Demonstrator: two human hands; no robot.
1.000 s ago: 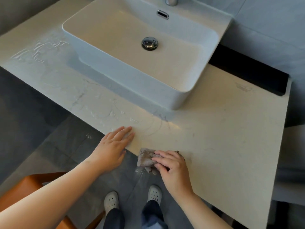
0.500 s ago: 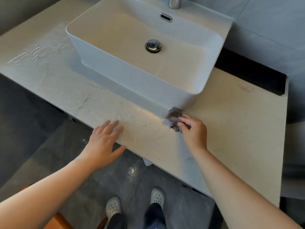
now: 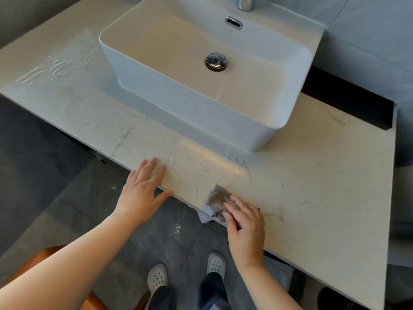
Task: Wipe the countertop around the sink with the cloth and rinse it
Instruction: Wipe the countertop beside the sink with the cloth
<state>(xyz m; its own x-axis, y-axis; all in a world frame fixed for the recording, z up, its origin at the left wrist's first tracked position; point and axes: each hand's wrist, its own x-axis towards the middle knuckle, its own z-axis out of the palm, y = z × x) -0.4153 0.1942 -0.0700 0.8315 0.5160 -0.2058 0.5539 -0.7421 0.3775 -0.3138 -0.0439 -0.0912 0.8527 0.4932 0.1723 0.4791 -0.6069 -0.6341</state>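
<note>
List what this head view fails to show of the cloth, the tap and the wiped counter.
- Cloth: near part hidden under the right hand; its full size is unknown.
- Tap: cut off by the top edge; only the base shows.
- Countertop: the near right corner runs out of frame.
- Left hand: its palm contact with the counter edge is unclear.

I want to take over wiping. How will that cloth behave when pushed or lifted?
The cloth is crumpled under the right hand, so probably limp. Wet streaks on the countertop suggest it is damp; likely it glides, then sags.
</note>
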